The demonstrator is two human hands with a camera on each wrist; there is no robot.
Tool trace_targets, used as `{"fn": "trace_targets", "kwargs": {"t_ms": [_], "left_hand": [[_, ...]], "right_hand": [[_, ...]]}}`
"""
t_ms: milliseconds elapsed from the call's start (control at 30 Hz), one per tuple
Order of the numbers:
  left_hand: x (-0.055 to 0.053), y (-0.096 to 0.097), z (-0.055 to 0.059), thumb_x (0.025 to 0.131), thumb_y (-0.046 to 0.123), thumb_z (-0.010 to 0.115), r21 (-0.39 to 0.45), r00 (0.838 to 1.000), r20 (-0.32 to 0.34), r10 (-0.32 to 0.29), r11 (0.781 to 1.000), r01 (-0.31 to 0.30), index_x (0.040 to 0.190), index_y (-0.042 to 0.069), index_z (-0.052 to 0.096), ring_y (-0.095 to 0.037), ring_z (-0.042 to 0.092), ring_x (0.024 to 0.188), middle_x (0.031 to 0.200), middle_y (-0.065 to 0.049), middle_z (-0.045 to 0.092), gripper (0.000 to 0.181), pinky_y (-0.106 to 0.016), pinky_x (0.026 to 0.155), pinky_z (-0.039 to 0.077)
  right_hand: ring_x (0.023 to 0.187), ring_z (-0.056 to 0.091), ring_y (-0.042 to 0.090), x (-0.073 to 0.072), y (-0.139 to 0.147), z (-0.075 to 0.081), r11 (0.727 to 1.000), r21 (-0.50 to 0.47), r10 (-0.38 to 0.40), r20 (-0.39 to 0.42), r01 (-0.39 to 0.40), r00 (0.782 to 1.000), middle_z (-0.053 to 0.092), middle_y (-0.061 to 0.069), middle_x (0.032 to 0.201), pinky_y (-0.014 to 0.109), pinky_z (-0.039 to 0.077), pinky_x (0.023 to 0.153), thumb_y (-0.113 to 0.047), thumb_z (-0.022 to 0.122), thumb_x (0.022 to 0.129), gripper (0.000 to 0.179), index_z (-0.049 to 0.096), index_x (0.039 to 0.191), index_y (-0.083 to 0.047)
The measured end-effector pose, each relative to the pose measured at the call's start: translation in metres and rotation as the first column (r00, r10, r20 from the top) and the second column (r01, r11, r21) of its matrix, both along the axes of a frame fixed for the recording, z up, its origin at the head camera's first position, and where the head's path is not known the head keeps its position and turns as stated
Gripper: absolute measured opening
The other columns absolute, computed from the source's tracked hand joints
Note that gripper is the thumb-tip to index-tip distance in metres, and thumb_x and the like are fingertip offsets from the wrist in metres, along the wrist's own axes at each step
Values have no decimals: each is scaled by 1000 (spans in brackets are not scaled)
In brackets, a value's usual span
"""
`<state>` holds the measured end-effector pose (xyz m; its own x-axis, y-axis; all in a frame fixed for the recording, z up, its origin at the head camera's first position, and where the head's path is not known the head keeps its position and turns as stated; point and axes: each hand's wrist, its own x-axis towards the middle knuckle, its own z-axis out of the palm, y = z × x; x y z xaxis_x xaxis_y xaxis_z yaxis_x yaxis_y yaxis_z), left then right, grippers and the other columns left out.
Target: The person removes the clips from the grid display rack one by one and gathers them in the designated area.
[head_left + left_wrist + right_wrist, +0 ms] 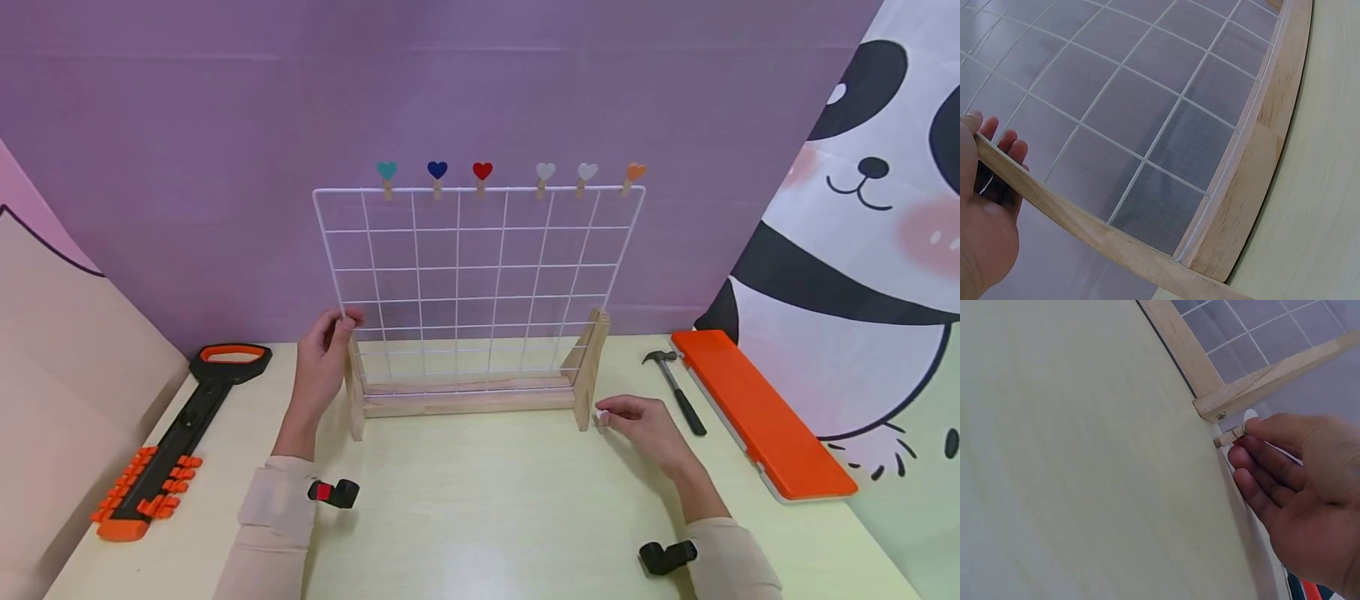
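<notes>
A white wire grid (457,268) stands upright in a wooden stand (468,405). Along its top edge sit small heart clothespins: teal (386,171), dark blue (437,170), red (482,171), two white, the left one (545,171) and the right one (587,171), and orange (636,172). My left hand (321,358) grips the stand's left upright (1094,230) near its top, thumb in front and fingers behind. Beside the foot of the right upright (591,367), my right hand (643,427) pinches a wooden clothespin (1232,434) with a white heart between thumb and forefinger.
On the right of the table lie a claw hammer (677,396) and a long orange case (765,408). A black rack with orange hooks (180,429) lies at the left. A purple backdrop (187,167) hangs behind the grid, with a panda print (862,250) to the right.
</notes>
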<state>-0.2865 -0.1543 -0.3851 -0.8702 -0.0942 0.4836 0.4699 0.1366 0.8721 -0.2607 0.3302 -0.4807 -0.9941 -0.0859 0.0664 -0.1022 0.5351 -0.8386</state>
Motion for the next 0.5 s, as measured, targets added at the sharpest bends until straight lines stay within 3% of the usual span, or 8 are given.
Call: {"fn": "trace_targets", "kwargs": {"t_ms": [200,300,500], "left_hand": [[1,1,2,108,11,51,-3,1000,2,-5,1000,5,124,-11,62,-5,61,106,102,17,66,29,-10,98,44],[0,1,1,108,11,51,1,1000,1,1,1000,-1,124,-11,62,-6,60,107,101,18,66,29,-10,97,44],[-15,-3,-13,108,9,51,8,1000,-5,13,1000,-13,125,-10,63,-5,61,105,99,22,67,28,-10,97,45]], "right_hand": [[91,67,9,-2,-2,-3,998,58,8,-36,-6,999,76,20,112,17,56,79,-10,71,97,27,73,122,0],[92,67,11,-4,-2,-5,997,80,10,-58,-5,998,76,20,113,16,56,79,-7,72,96,27,73,122,-1],[97,67,20,-5,-3,-9,994,103,-16,-46,21,999,75,19,116,13,55,79,-8,71,96,28,72,124,-3]]}}
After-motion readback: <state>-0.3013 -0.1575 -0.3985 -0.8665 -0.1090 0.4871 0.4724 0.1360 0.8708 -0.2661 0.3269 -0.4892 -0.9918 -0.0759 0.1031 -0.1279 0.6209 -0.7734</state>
